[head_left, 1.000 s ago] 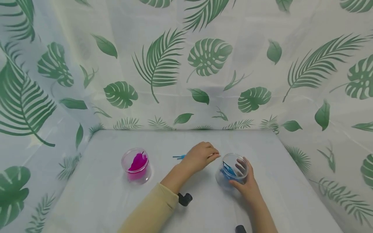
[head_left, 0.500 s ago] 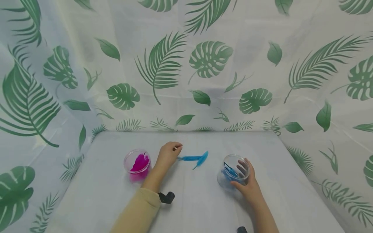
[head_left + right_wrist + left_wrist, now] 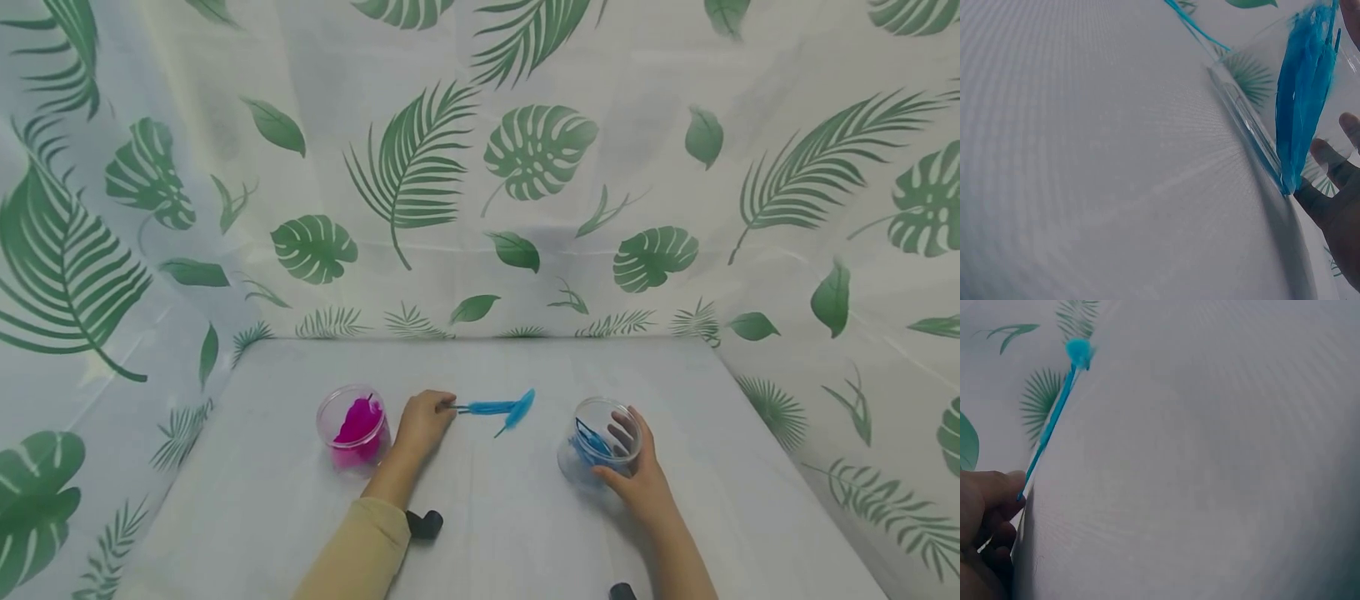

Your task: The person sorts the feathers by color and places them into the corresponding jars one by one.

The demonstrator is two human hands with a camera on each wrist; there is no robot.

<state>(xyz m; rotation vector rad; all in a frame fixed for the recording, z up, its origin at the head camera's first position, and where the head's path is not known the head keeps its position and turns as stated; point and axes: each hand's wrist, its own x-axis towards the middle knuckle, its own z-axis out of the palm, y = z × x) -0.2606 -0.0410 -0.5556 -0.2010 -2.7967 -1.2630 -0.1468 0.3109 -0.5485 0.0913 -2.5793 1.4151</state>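
My left hand [image 3: 423,425] pinches the quill end of a blue feather [image 3: 489,408] lying on the white table in the head view. A second blue feather [image 3: 521,409] lies slanted across its far tip. The left wrist view shows the thumb and a finger [image 3: 1013,481] at the thin end of the quill. On the right, my right hand [image 3: 641,475] grips a clear round jar [image 3: 573,475] by its side, thumb in front and fingers behind. Blue feathers [image 3: 1300,100] stand inside that jar, as the right wrist view shows.
A second clear jar [image 3: 324,417] with bright pink feathers [image 3: 357,421] stands left of my left hand, close to the forearm. Black camera mounts [image 3: 425,525] stick out from the wrists. A leaf-print curtain [image 3: 450,183] encloses the table [image 3: 480,517] at the back and sides.
My left hand has moved leftward from beside the right jar, then down onto the quill end of the blue feather. The right hand and its jar have stayed in place.
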